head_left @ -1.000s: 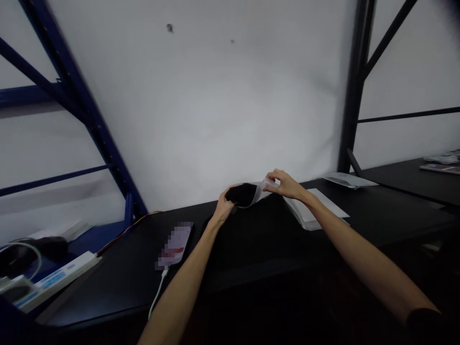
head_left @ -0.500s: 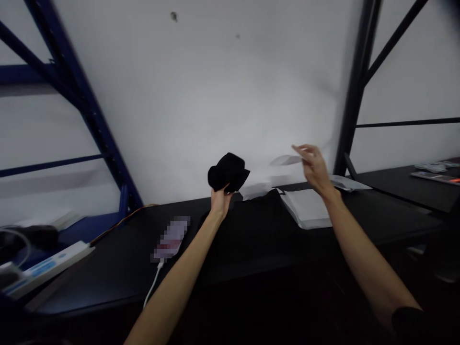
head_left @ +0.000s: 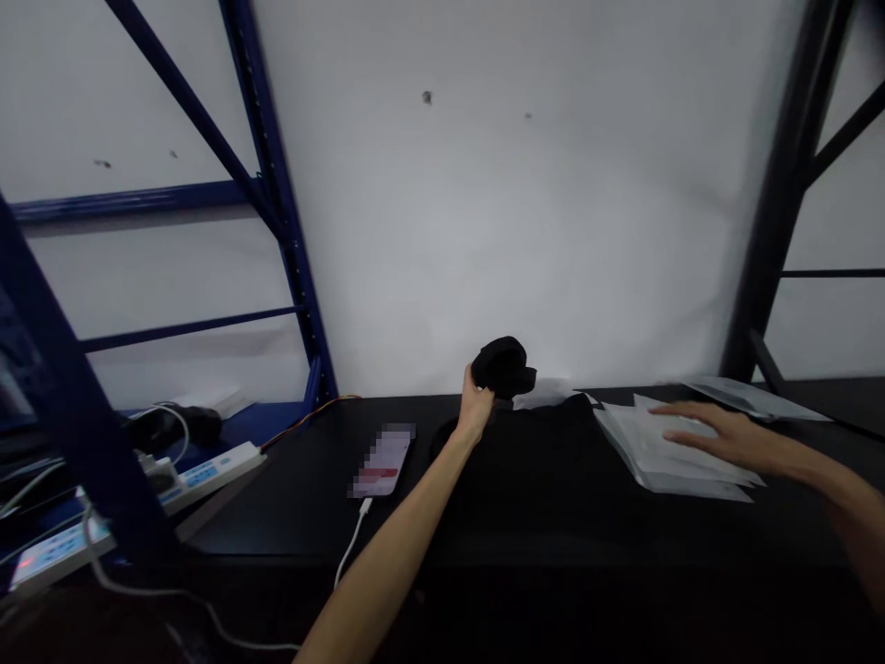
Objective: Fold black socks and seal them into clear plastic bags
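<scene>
My left hand (head_left: pixel 476 406) is closed around a rolled-up black fabric piece (head_left: pixel 503 364), holding it above the back of the black table. Its exact kind does not show. On the right, my right hand (head_left: pixel 725 438) reaches over a loose stack of white, thin plastic bags or sheets (head_left: pixel 643 452) with its fingers apart. Whether its fingertips touch the top sheet I cannot tell. Between the hands lies a dark heap of black cloth (head_left: pixel 546 452), hard to make out against the table.
A phone (head_left: pixel 387 461) with a white charging cable lies left of my left forearm. Power strips (head_left: pixel 214 470) and cables sit on the blue shelf at the left. Blue rack posts (head_left: pixel 290 231) and a dark post (head_left: pixel 774 231) flank the white wall. Another clear bag (head_left: pixel 753 398) lies back right.
My right hand has come down from the air near the wall to the white stack, whose sheets now lie more fanned out. The black fabric has turned in my left hand. The view has shifted left.
</scene>
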Available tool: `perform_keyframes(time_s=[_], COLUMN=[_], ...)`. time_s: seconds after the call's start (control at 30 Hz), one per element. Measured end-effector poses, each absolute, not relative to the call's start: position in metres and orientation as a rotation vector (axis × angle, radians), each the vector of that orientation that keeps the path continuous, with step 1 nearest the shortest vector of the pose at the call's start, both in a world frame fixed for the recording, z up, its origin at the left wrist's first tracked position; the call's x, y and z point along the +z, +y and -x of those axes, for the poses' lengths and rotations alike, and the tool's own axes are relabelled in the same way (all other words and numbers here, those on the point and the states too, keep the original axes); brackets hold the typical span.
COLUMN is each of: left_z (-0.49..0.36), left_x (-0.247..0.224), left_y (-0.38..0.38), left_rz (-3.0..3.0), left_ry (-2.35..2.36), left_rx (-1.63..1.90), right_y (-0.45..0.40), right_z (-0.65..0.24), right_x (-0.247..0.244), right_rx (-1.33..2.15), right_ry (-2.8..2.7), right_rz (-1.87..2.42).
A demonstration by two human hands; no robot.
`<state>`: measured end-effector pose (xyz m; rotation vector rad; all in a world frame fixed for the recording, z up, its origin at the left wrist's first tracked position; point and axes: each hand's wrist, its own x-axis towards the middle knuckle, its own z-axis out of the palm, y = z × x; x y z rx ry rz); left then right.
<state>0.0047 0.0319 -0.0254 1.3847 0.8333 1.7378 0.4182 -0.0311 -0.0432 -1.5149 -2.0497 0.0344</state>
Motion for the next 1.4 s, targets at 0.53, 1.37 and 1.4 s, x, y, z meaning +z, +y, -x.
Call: perform_keyframes(time_s=[0.53, 1.37, 1.4], left_z=[-0.010, 0.011, 0.009], left_x=[-0.029, -0.027, -0.028], left_y=[0.009, 0.029, 0.027], left_rz=[-2.280, -2.183, -2.295], left_ry=[0.885, 1.623, 1.562], left_rx=[1.162, 1.205, 1.174], right_y=[0.019, 0.027, 0.027], right_z=[-0.224, -0.291, -0.291], right_x=[0.009, 0.020, 0.020], right_rx=[0.995, 0.979, 0.959], right_ry=[-1.934, -2.270, -2.291], right_rz=[0.958, 0.978, 0.985])
